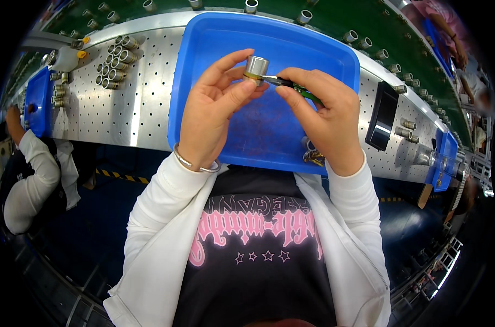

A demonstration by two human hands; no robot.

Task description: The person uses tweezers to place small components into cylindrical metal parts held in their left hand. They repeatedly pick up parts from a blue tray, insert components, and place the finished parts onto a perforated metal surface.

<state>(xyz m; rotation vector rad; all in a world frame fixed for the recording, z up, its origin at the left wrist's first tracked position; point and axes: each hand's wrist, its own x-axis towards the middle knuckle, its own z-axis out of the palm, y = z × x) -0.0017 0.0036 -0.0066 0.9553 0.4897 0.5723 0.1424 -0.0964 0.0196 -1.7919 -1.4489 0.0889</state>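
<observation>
My left hand [206,111] holds a short silver metal sleeve [258,65] upright between thumb and fingers. A yellowish band runs round the sleeve's lower part. My right hand [332,109] is closed round pliers [284,82] with black-and-green handles, partly hidden by the fingers. Their thin metal tip touches the sleeve at the band. Both hands are above a blue plastic tray [258,133]. In its near right corner, by my right wrist, lie small brass-coloured pieces [314,157] and a metal ring-shaped part [308,143], partly covered.
Several metal sleeves [115,61] stand grouped on the perforated metal bench [149,98] at left. A black flat device [382,115] lies right of the tray. Behind runs a green belt [334,19] carrying more sleeves. A person in a white sleeve [38,158] sits at left.
</observation>
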